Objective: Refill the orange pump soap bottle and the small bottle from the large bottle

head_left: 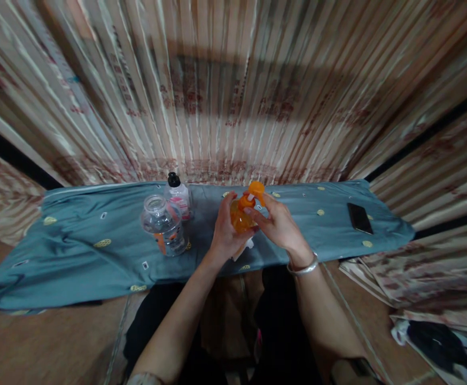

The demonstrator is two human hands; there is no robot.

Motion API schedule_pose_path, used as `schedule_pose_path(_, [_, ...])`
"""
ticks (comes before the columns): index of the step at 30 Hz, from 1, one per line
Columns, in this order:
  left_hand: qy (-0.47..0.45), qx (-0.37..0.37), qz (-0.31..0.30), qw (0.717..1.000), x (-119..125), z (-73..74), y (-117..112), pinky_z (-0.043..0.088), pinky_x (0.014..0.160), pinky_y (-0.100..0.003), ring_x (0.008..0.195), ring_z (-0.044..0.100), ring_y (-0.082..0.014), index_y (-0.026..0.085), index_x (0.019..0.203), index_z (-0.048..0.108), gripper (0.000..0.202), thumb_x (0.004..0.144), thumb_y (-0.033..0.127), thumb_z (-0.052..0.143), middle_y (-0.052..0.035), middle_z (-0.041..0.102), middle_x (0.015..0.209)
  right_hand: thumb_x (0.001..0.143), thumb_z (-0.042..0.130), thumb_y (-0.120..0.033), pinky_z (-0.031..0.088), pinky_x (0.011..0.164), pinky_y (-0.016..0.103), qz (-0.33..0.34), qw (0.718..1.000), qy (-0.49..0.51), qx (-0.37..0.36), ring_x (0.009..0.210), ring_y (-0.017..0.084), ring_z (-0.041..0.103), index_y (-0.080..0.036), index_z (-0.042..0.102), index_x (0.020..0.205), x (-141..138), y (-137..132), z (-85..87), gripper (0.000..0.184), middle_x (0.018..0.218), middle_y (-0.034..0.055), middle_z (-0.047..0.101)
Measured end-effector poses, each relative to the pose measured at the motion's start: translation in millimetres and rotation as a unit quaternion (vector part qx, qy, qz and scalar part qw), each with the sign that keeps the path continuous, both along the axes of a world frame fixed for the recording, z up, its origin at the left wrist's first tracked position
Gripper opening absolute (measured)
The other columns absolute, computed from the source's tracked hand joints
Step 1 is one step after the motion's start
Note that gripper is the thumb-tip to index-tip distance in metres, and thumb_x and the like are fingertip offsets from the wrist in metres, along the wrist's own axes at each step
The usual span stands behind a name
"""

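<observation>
One orange bottle (239, 220), any writing unclear

The rounded amber plastic bottle (239, 220) bears a brighter orange plastic top (256, 187). Yellow ovals (102, 243) (small white-edged rectangles (103, 215) too) dot the blue-green fabric cover (77, 219). Dark red florals (193, 99) mark the beige pleated cloth curtain (217, 139); the flat rectangular phone (359, 218) is black.
</observation>
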State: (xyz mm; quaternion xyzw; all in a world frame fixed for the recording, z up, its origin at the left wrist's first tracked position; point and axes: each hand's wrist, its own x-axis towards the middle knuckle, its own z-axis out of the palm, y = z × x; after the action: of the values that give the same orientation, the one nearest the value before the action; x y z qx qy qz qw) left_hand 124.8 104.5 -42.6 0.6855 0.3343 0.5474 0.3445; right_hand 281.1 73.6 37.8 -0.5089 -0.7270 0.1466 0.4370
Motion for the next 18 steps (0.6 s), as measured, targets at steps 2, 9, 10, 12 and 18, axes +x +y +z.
schedule_pose_path(2, [-0.005,-0.033,-0.022,0.999,-3,-9.4,-1,0.040,0.125,-0.058,0.149,0.052,-0.0396,0.023,0.154,0.039,0.109,0.066,0.052,0.096,-0.0219,0.051,0.160,0.098,0.064,-0.034,0.056,0.106,0.044,0.005,1.000,-0.002,-0.002,0.120,0.029,0.072,-0.024,0.075,0.118,-1,0,0.4,0.025,0.122,0.0091,0.079])
schedule_pose_path(9, [-0.054,-0.096,-0.075,0.991,-2,-40.2,-1,0.046,0.120,-0.058,0.142,0.060,-0.0362,0.030,0.157,0.037,0.107,0.069,0.048,0.095,-0.0150,0.060,0.152,0.087,0.078,-0.046,0.059,0.094,0.043,-0.106,0.994,0.017,-0.011,0.106,0.031,0.075,-0.024,0.075,0.113,-11,-5,-5.1,0.035,0.110,0.0087,0.081])
schedule_pose_path(10, [-0.055,-0.097,-0.070,0.991,-2,-43.0,0,0.046,0.120,-0.058,0.141,0.061,-0.0361,0.029,0.157,0.037,0.108,0.068,0.047,0.096,-0.0149,0.060,0.152,0.086,0.079,-0.047,0.059,0.093,0.043,-0.128,0.992,0.022,-0.007,0.104,0.031,0.075,-0.024,0.076,0.112,-13,-5,-6.5,0.034,0.107,0.0085,0.081])
schedule_pose_path(12, [-0.051,-0.093,-0.062,0.992,0,-47.3,1,0.046,0.121,-0.057,0.142,0.060,-0.0361,0.027,0.156,0.039,0.109,0.066,0.049,0.097,-0.0159,0.060,0.152,0.086,0.079,-0.045,0.059,0.094,0.044,-0.143,0.989,0.032,0.008,0.104,0.031,0.075,-0.025,0.077,0.108,-15,-5,-8.6,0.030,0.106,0.0078,0.081])
schedule_pose_path(18, [-0.059,-0.087,-0.071,0.992,1,-50.8,3,0.049,0.118,-0.057,0.139,0.062,-0.0348,0.024,0.151,0.046,0.100,0.070,0.062,0.090,-0.0173,0.061,0.151,0.091,0.076,-0.043,0.058,0.102,0.044,-0.063,0.997,0.049,-0.004,0.111,0.029,0.074,-0.026,0.079,0.106,-4,2,-5.9,0.023,0.114,0.0061,0.082])
